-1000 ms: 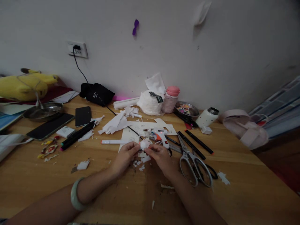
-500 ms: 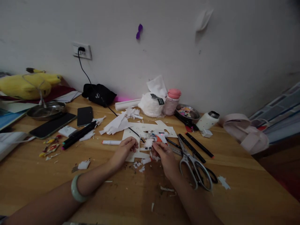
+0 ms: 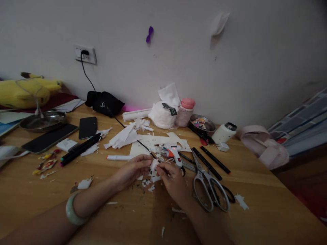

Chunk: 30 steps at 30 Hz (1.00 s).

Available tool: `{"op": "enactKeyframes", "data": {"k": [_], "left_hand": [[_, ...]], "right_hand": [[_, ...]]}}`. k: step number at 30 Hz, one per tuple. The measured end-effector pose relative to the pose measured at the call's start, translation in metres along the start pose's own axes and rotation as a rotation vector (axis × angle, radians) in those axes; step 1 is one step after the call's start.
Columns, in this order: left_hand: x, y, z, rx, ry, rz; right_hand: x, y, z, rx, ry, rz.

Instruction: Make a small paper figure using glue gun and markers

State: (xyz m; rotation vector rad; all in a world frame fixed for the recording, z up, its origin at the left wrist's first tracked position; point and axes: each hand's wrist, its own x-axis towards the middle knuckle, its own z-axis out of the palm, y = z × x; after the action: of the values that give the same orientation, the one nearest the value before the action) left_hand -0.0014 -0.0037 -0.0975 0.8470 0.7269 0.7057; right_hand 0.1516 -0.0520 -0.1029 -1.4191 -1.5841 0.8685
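My left hand (image 3: 133,170) and my right hand (image 3: 171,178) meet over the wooden table (image 3: 255,204), both pinching a small white paper piece (image 3: 154,165) between their fingertips. A pale green bangle (image 3: 71,211) sits on my left wrist. Just behind the paper lies a white hot glue gun (image 3: 175,153) with a red light on, resting on a cut white sheet (image 3: 158,141). Small white paper scraps (image 3: 148,182) lie under my hands. Large grey-handled scissors (image 3: 206,185) rest right of my right hand.
Black markers (image 3: 211,160) lie behind the scissors, a white marker (image 3: 119,158) and black pens (image 3: 79,149) to the left. Two phones (image 3: 88,126), a metal bowl (image 3: 42,120), a yellow plush (image 3: 25,92), tissue pack (image 3: 163,114), pink-lidded bottle (image 3: 185,112) and white bottle (image 3: 224,132) stand further back.
Half a second ago my hands were apart on the sheet; now they have drawn back together and lifted the small white paper piece between them. The view shifted slightly.
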Motion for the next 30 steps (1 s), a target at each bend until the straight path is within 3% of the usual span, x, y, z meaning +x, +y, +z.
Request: {"op": "enactKeyframes", "data": {"k": [2, 5, 7, 9, 11, 13, 15, 17, 20, 24, 25, 28, 30], "left_hand": [[0.0, -0.001, 0.003, -0.084, -0.004, -0.033], [-0.003, -0.004, 0.006, -0.199, 0.079, -0.05], [-0.007, -0.007, 0.003, -0.171, 0.1, -0.06], [-0.012, -0.009, -0.004, 0.023, 0.085, -0.04], [-0.02, -0.01, -0.012, 0.272, 0.074, 0.006], [-0.028, -0.011, -0.019, 0.505, 0.053, 0.071], [-0.035, -0.011, -0.023, 0.771, -0.022, 0.179], [-0.041, -0.01, -0.025, 0.994, -0.137, 0.29], [-0.046, -0.008, -0.026, 1.174, -0.242, 0.35], [-0.052, -0.004, -0.03, 1.423, -0.283, 0.325], [-0.053, -0.004, -0.031, 1.487, -0.302, 0.351], [-0.058, -0.008, -0.035, 1.619, -0.348, 0.501], [-0.06, -0.013, -0.038, 1.694, -0.345, 0.592]], "right_hand": [[0.0, 0.003, -0.002, -0.019, 0.007, 0.021], [0.006, 0.006, -0.011, -0.05, 0.141, 0.086], [0.016, 0.002, -0.019, -0.183, 0.177, 0.039], [0.03, -0.009, -0.024, -0.417, 0.076, -0.101], [0.048, -0.024, -0.019, -0.646, -0.14, -0.247], [0.067, -0.037, -0.003, -0.825, -0.319, -0.383], [0.083, -0.047, 0.02, -0.916, -0.404, -0.517], [0.096, -0.051, 0.044, -0.936, -0.543, -0.502], [0.108, -0.052, 0.064, -0.897, -0.602, -0.405], [0.112, -0.052, 0.055, -0.702, -0.523, -0.342], [0.109, -0.052, 0.048, -0.619, -0.449, -0.313], [0.09, -0.047, 0.026, -0.023, -0.112, -0.147], [0.068, -0.036, 0.013, 0.194, 0.056, -0.028]]}}
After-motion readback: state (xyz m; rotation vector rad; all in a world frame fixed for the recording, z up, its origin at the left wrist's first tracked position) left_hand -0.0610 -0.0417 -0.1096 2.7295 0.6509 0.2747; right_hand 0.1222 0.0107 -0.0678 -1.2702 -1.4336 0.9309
